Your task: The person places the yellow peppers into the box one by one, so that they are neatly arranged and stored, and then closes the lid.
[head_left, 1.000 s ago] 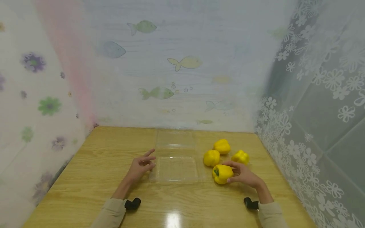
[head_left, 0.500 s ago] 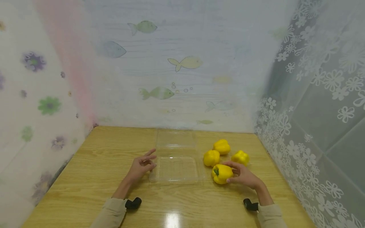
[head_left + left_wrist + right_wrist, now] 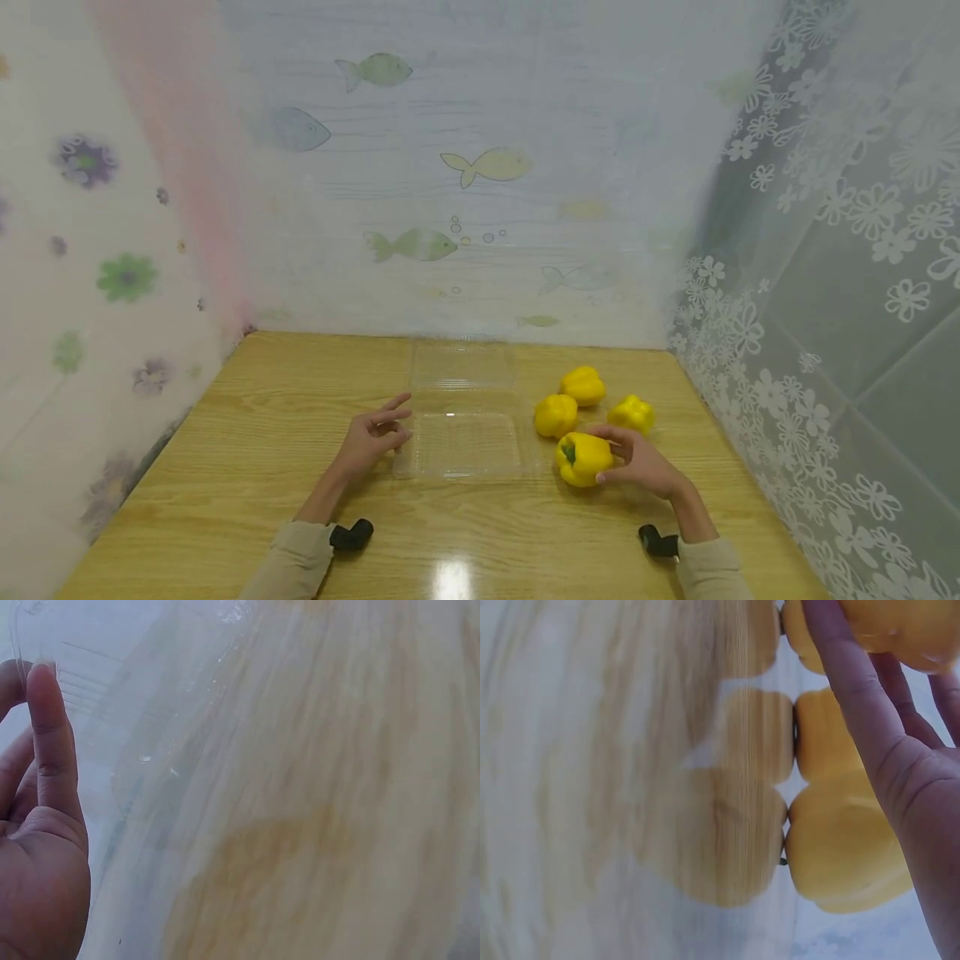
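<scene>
Gripping the nearest yellow bell pepper (image 3: 583, 460) between thumb and bent fingers, the right hand (image 3: 643, 467) on my feed is at the right of the wooden table (image 3: 247, 450). I see three more yellow bell peppers (image 3: 556, 416) just beyond. Left of them lies an open clear plastic clamshell container (image 3: 467, 446), lid half far. The left hand (image 3: 369, 439), fingers loosely extended, touches its left edge.

The tabletop (image 3: 255, 425) has a smooth, glossy wood-grain finish, mirroring the yellow peppers (image 3: 587, 460), whose skins look smooth and slightly shiny. The container (image 3: 465, 446) is thin, clear, shiny plastic with fine ridges. The sleeves (image 3: 291, 557) are matt cloth; the black wrist fittings (image 3: 351, 536) look like dull plastic.
</scene>
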A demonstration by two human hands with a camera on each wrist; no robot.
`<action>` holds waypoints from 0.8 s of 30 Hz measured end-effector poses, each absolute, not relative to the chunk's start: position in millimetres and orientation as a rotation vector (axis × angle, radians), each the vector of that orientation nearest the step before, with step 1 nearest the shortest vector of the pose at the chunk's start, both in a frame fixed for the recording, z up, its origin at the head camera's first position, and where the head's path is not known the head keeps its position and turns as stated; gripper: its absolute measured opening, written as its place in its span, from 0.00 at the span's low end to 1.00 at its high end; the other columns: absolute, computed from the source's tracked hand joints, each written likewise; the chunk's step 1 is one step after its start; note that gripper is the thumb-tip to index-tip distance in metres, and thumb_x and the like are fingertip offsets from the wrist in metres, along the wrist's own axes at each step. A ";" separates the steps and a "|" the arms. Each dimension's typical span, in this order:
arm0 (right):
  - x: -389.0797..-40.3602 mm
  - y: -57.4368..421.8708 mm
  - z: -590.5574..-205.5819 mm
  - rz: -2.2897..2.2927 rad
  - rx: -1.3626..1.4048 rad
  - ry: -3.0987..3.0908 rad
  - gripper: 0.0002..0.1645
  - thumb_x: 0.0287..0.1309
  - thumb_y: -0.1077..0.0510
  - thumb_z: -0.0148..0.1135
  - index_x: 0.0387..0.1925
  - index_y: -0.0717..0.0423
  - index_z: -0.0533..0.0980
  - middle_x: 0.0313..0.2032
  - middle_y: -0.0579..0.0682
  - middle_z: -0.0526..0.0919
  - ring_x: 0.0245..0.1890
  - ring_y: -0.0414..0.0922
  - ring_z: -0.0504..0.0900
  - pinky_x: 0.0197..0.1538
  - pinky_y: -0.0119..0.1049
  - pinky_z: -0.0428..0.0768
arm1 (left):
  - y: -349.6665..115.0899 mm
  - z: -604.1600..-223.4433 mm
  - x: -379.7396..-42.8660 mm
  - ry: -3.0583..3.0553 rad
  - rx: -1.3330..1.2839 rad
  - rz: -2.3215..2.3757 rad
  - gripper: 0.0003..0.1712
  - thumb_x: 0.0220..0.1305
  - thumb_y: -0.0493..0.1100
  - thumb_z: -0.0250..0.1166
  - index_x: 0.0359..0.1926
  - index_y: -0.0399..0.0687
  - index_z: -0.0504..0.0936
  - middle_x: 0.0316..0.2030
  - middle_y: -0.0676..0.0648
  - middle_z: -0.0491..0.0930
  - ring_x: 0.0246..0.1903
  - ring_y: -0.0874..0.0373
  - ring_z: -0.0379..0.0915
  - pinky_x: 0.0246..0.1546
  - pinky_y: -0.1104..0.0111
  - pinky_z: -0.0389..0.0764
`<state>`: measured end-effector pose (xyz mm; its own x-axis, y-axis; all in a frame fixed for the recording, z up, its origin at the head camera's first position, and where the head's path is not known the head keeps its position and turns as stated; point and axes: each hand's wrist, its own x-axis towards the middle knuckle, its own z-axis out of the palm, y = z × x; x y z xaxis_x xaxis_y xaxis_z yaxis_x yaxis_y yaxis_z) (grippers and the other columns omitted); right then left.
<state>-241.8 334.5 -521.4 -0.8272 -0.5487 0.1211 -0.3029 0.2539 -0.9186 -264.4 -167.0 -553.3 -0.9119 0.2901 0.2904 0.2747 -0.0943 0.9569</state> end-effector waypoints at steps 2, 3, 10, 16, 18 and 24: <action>-241.5 333.8 -520.8 -1.641 -0.796 2.275 0.37 0.56 0.67 0.72 0.67 0.67 0.70 0.62 0.46 0.78 0.60 0.34 0.77 0.62 0.28 0.74 | -165.9 -553.5 -264.1 2.107 0.641 2.234 0.24 0.65 0.28 0.67 0.59 0.18 0.75 0.74 0.29 0.59 0.33 0.66 0.77 0.28 0.74 0.80; -241.3 333.5 -520.7 -1.654 -0.800 2.265 0.37 0.56 0.68 0.72 0.67 0.67 0.69 0.61 0.45 0.79 0.60 0.35 0.77 0.61 0.29 0.74 | -165.3 -553.7 -264.0 2.109 0.634 2.241 0.24 0.65 0.28 0.67 0.59 0.17 0.74 0.74 0.29 0.59 0.34 0.66 0.77 0.28 0.74 0.80; -239.9 330.2 -520.9 -1.696 -0.795 2.259 0.36 0.57 0.70 0.71 0.66 0.69 0.69 0.60 0.41 0.79 0.59 0.37 0.78 0.58 0.33 0.79 | -161.5 -555.0 -262.4 2.087 0.598 2.312 0.25 0.65 0.28 0.67 0.59 0.15 0.73 0.73 0.30 0.61 0.33 0.67 0.77 0.28 0.74 0.79; -237.5 321.6 -514.7 -1.720 -0.816 2.304 0.35 0.56 0.69 0.72 0.64 0.69 0.69 0.59 0.40 0.79 0.57 0.36 0.79 0.54 0.34 0.82 | -159.3 -557.0 -261.6 2.041 0.561 2.357 0.27 0.65 0.28 0.67 0.61 0.14 0.70 0.74 0.34 0.61 0.32 0.67 0.77 0.27 0.74 0.80; -236.8 317.7 -511.5 -1.742 -0.841 2.283 0.35 0.57 0.70 0.71 0.65 0.70 0.68 0.60 0.39 0.78 0.58 0.36 0.78 0.52 0.35 0.83 | -158.7 -558.0 -262.5 2.033 0.554 2.365 0.28 0.65 0.28 0.67 0.61 0.14 0.70 0.75 0.34 0.61 0.32 0.67 0.77 0.27 0.74 0.80; -236.5 309.1 -507.2 -1.815 -0.925 2.217 0.35 0.58 0.73 0.68 0.65 0.74 0.66 0.63 0.38 0.76 0.60 0.36 0.78 0.50 0.38 0.85 | -158.1 -560.7 -264.2 2.013 0.557 2.390 0.29 0.64 0.28 0.67 0.62 0.14 0.69 0.74 0.34 0.61 0.31 0.68 0.77 0.25 0.75 0.80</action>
